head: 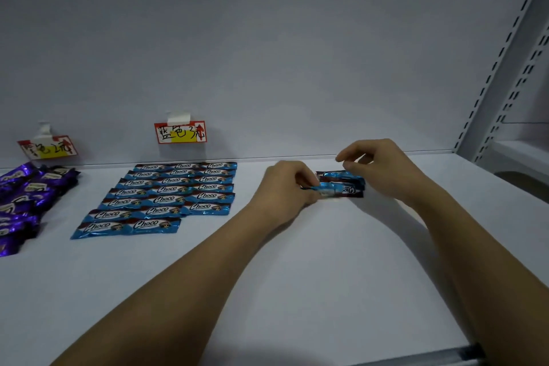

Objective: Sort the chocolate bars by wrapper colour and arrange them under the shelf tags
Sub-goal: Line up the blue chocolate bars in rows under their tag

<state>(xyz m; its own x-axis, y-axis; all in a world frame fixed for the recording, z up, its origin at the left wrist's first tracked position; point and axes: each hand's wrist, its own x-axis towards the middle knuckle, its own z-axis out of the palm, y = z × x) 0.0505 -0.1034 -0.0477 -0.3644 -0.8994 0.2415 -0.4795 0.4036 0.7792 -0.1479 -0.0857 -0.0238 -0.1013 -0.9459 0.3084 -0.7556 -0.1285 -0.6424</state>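
Note:
Several blue Choco bars (166, 199) lie in neat rows on the white shelf (297, 276), below a red and yellow tag (180, 132). A heap of purple bars (26, 193) sits at the far left under a second tag (49, 148). A small pile of blue bars (344, 180) lies to the right of the rows. My left hand (285, 187) pinches the left end of one blue bar (332, 189) from that pile. My right hand (383, 169) hovers over the pile with its fingers loosely curled; whether it holds a bar I cannot see.
The shelf's back wall (267, 53) rises behind the bars. A perforated metal upright (505, 74) stands at the right. The shelf's front edge (430, 358) runs along the bottom right.

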